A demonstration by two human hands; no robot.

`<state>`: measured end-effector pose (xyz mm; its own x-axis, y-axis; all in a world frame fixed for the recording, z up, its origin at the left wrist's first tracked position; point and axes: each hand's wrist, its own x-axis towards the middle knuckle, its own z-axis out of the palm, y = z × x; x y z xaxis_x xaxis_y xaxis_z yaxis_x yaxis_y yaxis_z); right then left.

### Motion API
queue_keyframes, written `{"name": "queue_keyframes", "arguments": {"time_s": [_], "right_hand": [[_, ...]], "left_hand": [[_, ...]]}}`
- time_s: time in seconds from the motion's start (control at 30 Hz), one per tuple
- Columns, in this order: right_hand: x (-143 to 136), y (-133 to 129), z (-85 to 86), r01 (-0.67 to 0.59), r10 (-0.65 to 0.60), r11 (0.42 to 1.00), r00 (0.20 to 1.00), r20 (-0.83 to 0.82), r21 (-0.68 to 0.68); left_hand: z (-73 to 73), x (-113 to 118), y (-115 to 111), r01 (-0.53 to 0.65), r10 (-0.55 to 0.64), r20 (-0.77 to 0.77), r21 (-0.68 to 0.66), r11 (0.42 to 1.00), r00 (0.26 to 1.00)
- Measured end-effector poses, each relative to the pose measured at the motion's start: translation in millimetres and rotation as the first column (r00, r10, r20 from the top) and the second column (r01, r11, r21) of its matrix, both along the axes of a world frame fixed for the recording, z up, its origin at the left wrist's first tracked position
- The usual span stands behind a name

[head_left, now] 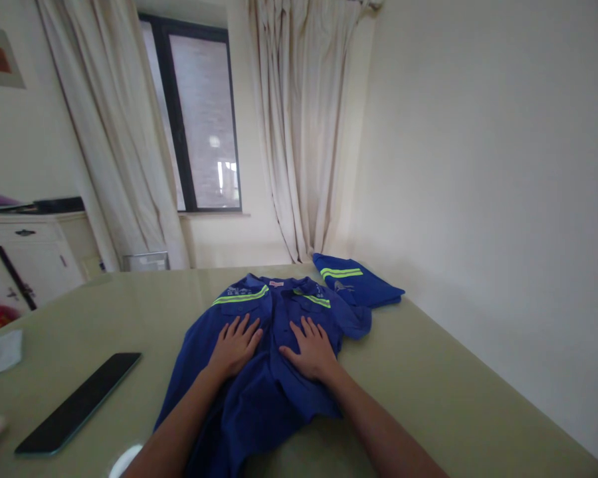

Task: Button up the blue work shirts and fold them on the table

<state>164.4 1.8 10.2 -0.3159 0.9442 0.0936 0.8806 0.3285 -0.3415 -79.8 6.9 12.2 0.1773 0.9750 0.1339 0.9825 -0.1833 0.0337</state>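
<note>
The table (408,398) is bearing the blue shirt (264,405), which is lying creased; smoothing it well is likely calling for light, even strokes working outward from the front opening (278,318). The shirt's lower left side is perhaps running behind the left forearm (187,411), which is blocking the view. Directly beneath the left hand (235,346) and right hand (309,348), the shirt is lying; both are resting palm-down, fingers spreading, gripping nothing, just below the yellow stripes (242,297)

1. Blue work shirt (259,411): yellow-green stripes (242,297) across both chest sides, pale print beside them.
2. Lies front-up on table (428,385), neck label (276,284) at far end.
3. Lower half rumpled, folds running toward near side.
</note>
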Motion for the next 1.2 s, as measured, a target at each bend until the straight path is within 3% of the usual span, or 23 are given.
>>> {"name": "queue_keyframes", "arguments": {"time_s": [0.17,0.33,0.43,0.53,0.63,0.73,0.83,0.97,1.1,1.2], "right_hand": [[2,25,2.6,-0.007,0.007,1.000,1.000,-0.010,-0.013],[0,42,5.9,0.018,-0.019,1.000,1.000,-0.016,-0.021],[-2,50,6.5,0.035,-0.035,0.999,0.999,-0.013,-0.027],[-3,57,5.6,0.042,-0.042,0.999,0.999,-0.020,-0.014],[-3,59,5.4,0.060,-0.059,0.998,0.997,-0.044,0.023],[-2,57,9.7,0.130,-0.115,0.983,0.987,-0.114,0.129],[2,49,18.0,0.211,-0.176,0.955,0.969,-0.173,0.210],[7,36,27.9,0.262,-0.219,0.942,0.953,-0.208,0.209],[9,16,33.2,0.267,-0.232,0.952,0.948,-0.219,0.147],[18,-7,32.7,0.234,-0.214,0.968,0.959,-0.185,0.093]], "left_hand": [[-2.7,-3,28,-0.030,0.031,0.058,-0.009,0.999,0.998],[-2.2,-5,42,-0.026,0.024,0.115,0.017,1.000,0.993],[-0.8,-6,43,-0.046,0.030,0.182,0.084,0.995,0.983],[4.7,-6,38,0.018,-0.083,0.278,0.228,0.973,0.957],[18.3,1,19,0.101,-0.249,0.421,0.342,0.934,0.872],[36.7,16,-17,0.212,-0.320,0.528,0.256,0.943,0.786],[46.2,33,-63,0.396,-0.394,0.394,0.079,0.915,0.831],[38.4,48,-107,0.363,-0.356,0.181,-0.003,0.932,0.917],[31.9,50,-118,0.305,-0.297,0.127,-0.056,0.951,0.946],[32.4,45,-121,0.283,-0.284,0.076,0.017,0.959,0.956]]}}
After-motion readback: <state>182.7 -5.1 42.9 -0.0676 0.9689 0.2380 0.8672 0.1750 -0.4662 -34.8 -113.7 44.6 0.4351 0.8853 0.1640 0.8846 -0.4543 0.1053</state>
